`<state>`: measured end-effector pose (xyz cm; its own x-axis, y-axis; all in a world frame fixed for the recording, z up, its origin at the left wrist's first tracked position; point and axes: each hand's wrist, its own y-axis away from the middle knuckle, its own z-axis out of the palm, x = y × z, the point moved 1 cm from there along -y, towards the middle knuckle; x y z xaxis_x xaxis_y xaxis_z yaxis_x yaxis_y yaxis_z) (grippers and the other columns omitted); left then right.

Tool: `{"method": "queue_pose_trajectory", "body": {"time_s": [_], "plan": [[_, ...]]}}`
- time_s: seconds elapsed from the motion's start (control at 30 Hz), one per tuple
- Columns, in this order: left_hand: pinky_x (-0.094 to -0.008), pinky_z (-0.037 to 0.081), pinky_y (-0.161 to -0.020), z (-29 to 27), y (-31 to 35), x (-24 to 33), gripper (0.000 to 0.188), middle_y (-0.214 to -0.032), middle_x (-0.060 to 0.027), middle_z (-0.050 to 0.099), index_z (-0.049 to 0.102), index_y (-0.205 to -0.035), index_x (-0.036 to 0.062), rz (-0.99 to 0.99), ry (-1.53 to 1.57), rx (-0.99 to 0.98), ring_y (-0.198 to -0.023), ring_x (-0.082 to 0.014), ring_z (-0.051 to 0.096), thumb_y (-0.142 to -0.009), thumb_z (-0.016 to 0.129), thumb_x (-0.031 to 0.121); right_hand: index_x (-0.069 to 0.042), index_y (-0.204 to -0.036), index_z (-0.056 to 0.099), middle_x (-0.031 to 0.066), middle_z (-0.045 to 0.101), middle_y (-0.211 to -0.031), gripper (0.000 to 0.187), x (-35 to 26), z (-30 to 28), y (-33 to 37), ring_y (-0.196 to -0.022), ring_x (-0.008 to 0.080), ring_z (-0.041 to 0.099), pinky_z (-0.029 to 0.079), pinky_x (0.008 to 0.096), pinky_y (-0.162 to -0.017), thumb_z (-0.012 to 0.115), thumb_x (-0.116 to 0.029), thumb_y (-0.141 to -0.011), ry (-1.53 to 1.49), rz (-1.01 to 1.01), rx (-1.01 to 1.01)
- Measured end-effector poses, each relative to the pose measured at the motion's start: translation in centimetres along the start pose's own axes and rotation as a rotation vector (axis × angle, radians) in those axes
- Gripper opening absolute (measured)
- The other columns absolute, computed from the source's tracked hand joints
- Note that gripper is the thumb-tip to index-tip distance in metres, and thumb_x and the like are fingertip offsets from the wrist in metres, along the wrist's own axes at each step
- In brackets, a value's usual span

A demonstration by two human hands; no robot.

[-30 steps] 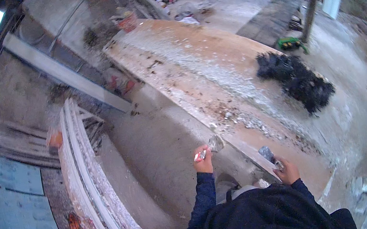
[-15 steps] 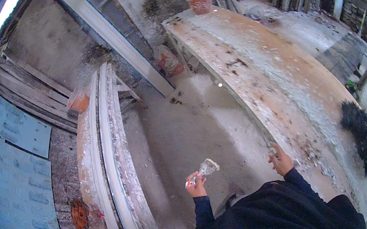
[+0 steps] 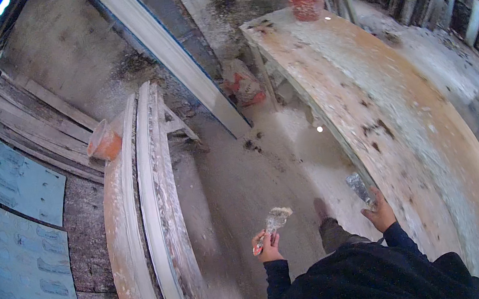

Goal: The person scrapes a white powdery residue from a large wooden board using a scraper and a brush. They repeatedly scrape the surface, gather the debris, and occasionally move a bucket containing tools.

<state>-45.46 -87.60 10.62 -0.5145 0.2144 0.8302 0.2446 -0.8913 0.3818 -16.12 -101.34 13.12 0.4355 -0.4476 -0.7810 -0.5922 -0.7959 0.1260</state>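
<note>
White-crusted flat scraper [image 3: 276, 219] (left hand [image 3: 270, 249]) and grey metal scraper [image 3: 357, 185] (right hand [image 3: 381, 213], near tan tabletop [image 3: 421, 97]'s left edge) are gripped, seemingly for carrying, steadiness being required next.

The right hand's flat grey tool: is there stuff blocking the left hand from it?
Nothing visible blocks the space between the left hand and the flat grey tool. The left hand's own crusted tool points forward; the floor and a leg show lower down.

Two hands [image 3: 269, 249], two scrapers [image 3: 276, 219] (one apiece), two long tables [image 3: 375, 41], two blue sheets [image 3: 20, 275], one sack [image 3: 245, 84]
</note>
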Motion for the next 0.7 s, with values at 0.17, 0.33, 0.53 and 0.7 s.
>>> {"method": "queue_pose_trajectory", "body": {"time_s": [0.17, 0.33, 0.53, 0.7], "plan": [[-0.0300, 0.054, -0.059, 5.8, -12.1, -1.2, 0.011, -0.085, -0.0062, 0.059, 0.056, -0.083, 0.0076, 0.060, 0.033, -0.005, -0.071, -0.0188, 0.059, -0.076, 0.062, 0.003, -0.011, -0.136, 0.018, 0.0200, 0.054, -0.106, 0.080, -4.6, 6.0, -18.7, -0.089, 0.0345, 0.058, 0.046, 0.0393, -0.075, 0.065, -0.016, -0.072, -0.083, -0.249, -0.041], [-0.0313, 0.053, -0.057, 11.8, -22.7, 0.2, 0.017, -0.083, -0.0095, 0.060, 0.055, -0.086, 0.0085, 0.138, 0.074, 0.050, -0.067, -0.0215, 0.062, -0.073, 0.063, 0.002, -0.011, -0.135, 0.017, 0.0224, 0.054, -0.108, 0.072, -19.0, 8.5, -33.5, -0.090, 0.0378, 0.057, 0.047, 0.0415, -0.075, 0.060, -0.017, -0.077, 0.057, -0.375, -0.264], [-0.0314, 0.053, -0.057, 20.8, -36.1, 0.5, 0.018, -0.084, -0.0099, 0.061, 0.055, -0.088, 0.0047, 0.091, 0.086, 0.056, -0.067, -0.0219, 0.061, -0.072, 0.063, 0.001, -0.010, -0.117, 0.034, 0.0176, 0.060, -0.091, 0.047, -24.2, 14.3, -46.9, -0.081, 0.0387, 0.058, 0.046, 0.0434, -0.070, 0.059, -0.023, -0.079, 0.015, -0.274, -0.216], [-0.0347, 0.054, -0.061, 30.4, -51.0, 1.4, 0.018, -0.086, -0.0118, 0.060, 0.056, -0.088, 0.0012, 0.076, 0.110, -0.055, -0.072, -0.0242, 0.060, -0.071, 0.062, -0.001, -0.007, -0.110, 0.037, 0.0173, 0.059, -0.096, 0.043, -19.9, 18.5, -57.6, -0.085, 0.0365, 0.058, 0.045, 0.0424, -0.072, 0.061, -0.023, -0.077, 0.091, -0.072, -0.160]]}}
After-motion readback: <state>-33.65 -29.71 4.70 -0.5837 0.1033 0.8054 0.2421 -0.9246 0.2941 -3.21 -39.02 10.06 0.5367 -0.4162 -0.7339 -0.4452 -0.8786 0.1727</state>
